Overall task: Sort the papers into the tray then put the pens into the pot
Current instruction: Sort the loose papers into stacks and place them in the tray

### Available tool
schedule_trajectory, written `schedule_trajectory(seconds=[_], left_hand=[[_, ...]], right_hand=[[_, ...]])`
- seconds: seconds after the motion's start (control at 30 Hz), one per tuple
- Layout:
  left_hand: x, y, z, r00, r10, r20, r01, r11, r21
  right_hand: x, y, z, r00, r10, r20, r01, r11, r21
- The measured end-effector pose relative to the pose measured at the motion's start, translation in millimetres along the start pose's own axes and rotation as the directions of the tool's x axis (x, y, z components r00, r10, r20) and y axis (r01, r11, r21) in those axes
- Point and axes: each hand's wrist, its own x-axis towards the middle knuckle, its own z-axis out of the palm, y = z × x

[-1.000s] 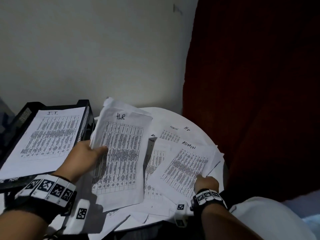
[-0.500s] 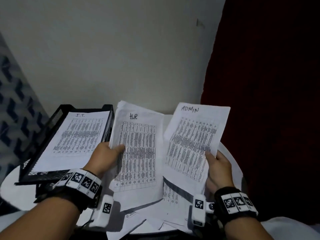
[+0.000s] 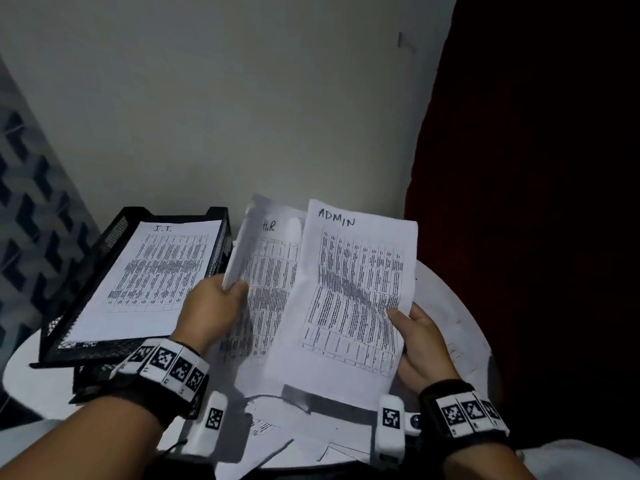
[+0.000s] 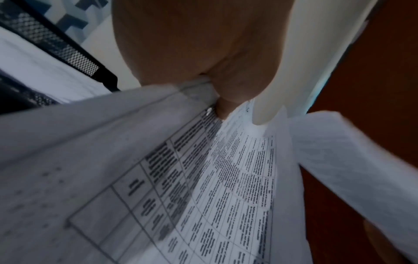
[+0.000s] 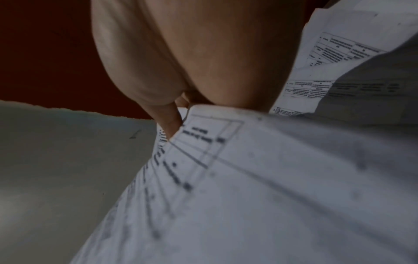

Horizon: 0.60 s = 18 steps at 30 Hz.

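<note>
My left hand [image 3: 221,303] pinches the left edge of the H.R. papers [image 3: 273,282], with the top sheet's edge curled up; the left wrist view shows the same H.R. papers [image 4: 203,178] under my thumb. My right hand [image 3: 412,337] holds the ADMIN sheet [image 3: 353,289] by its right edge, lifted and overlapping the H.R. papers. In the right wrist view the ADMIN sheet [image 5: 260,178] bends under my thumb. A black mesh tray [image 3: 83,271] at the left holds the I.T. sheet [image 3: 152,275]. No pens or pot are in view.
A round white table [image 3: 446,306] lies under everything, with more loose papers [image 3: 311,438] near its front edge. A pale wall stands behind, a dark red curtain [image 3: 536,202] to the right, and a patterned surface [image 3: 27,202] at the far left.
My right hand lifted the ADMIN sheet off the table and carried it left, over the H.R. papers. My left hand kept its hold, and the top H.R. sheet's edge curled up.
</note>
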Motion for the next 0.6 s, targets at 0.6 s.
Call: schedule_trajectory(seconds=[0.6], left_hand=[[-9.1, 9.2, 12.2, 0.903, -0.082, 0.423, 0.322, 0.781, -0.536]], right_hand=[[2.3, 56.8, 30.0, 0.998, 0.067, -0.005, -0.067, 0.977, -0.204]])
